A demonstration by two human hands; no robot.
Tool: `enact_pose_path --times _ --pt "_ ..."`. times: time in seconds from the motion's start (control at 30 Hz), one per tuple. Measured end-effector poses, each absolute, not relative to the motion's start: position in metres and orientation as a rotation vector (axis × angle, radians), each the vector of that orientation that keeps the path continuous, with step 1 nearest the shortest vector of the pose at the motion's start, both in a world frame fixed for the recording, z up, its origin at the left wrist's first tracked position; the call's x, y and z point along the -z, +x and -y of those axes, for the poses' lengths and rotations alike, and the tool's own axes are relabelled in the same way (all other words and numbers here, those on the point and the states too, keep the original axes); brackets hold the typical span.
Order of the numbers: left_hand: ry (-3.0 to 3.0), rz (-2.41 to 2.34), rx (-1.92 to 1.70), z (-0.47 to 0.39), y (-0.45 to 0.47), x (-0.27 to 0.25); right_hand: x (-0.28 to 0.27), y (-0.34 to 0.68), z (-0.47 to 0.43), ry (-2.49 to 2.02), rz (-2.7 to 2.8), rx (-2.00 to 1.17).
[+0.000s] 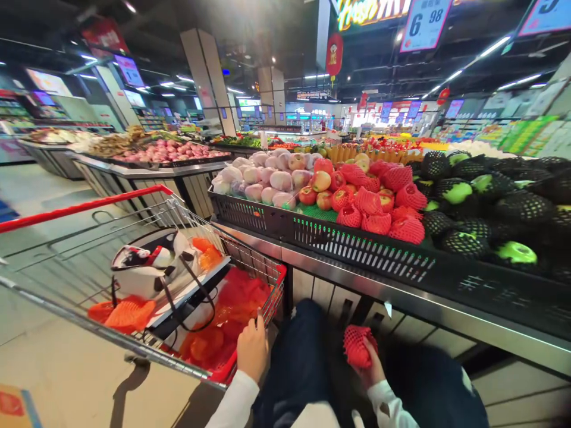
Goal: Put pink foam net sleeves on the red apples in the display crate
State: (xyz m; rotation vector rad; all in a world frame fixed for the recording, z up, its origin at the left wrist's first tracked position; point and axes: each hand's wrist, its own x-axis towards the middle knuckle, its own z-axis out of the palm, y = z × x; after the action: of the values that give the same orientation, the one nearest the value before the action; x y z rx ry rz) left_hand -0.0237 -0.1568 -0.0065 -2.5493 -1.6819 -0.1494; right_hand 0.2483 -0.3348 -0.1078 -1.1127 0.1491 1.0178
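Observation:
My right hand (371, 367) is wrapped round an apple in a red foam net (357, 346), held low in front of the produce stand. The net hides the fruit's skin. My left hand (253, 348) is closed on the near end of the shopping cart (280, 279), with its fingertips partly hidden. Inside the cart lie a white and black bag (141, 270) with dark straps, orange netting (130, 313) and red-orange bagged items (243, 291). On the stand just above my right hand, more apples in red nets (369, 202) are piled beside bare red apples (322, 181).
A black slotted crate edge (357, 244) and a metal rail (339, 270) run along the stand. Pale wrapped fruit (281, 180) is at its left, black-netted green fruit (464, 196) at its right. Another stand with pinkish produce (165, 151) stands behind the cart.

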Motion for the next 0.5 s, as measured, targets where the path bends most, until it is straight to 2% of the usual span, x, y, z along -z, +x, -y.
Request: enact_pose_path --times 0.13,0.3,0.43,0.5 --pt "-2.503 1.815 0.096 0.159 -0.009 0.001 0.117 0.235 0.340 -1.101 -0.092 -1.049" --pt "-2.476 1.796 0.214 0.156 -0.011 0.008 0.178 0.228 0.356 -1.171 -0.173 -0.972" --pt "-2.593 1.658 0.489 0.175 -0.001 0.033 0.200 0.237 0.355 -1.226 -0.093 -1.015" --pt "-2.909 1.549 0.513 0.196 0.018 0.056 0.198 0.238 0.353 -1.219 -0.108 -1.085"
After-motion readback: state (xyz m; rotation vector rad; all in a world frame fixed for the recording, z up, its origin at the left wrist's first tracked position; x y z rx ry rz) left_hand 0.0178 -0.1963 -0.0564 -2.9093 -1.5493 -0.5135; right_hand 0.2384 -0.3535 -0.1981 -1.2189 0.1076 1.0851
